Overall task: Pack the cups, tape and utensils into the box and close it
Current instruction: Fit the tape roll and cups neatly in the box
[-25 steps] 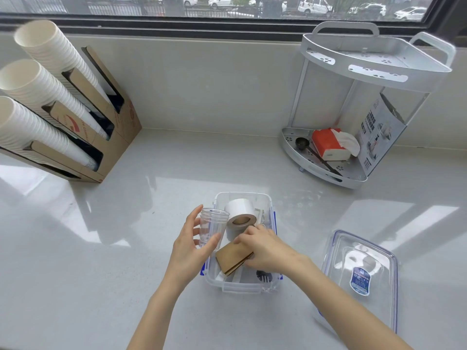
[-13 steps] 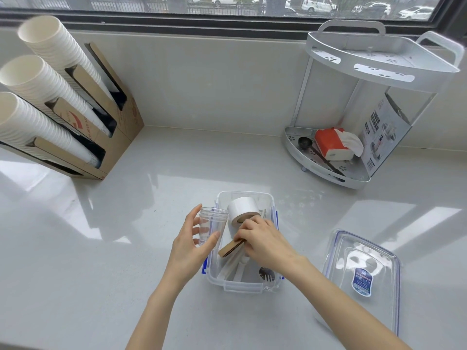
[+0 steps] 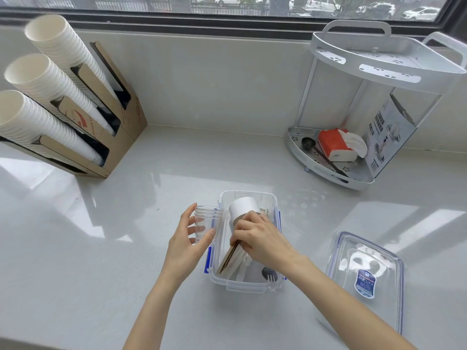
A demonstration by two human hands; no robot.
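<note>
Head view: one cup, one tape.

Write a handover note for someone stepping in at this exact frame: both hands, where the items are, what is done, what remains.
Left hand: holding the clear plastic cup upright, just left of the box, not yet inside.
Right hand: inside the box, gripping the brown paper packet, which stands on edge against the left wall.
Done: white tape roll at the box's far end, black fork at the near end.
Left: release the packet, put the cup in, fit the lid lying on the counter to the right.
</note>
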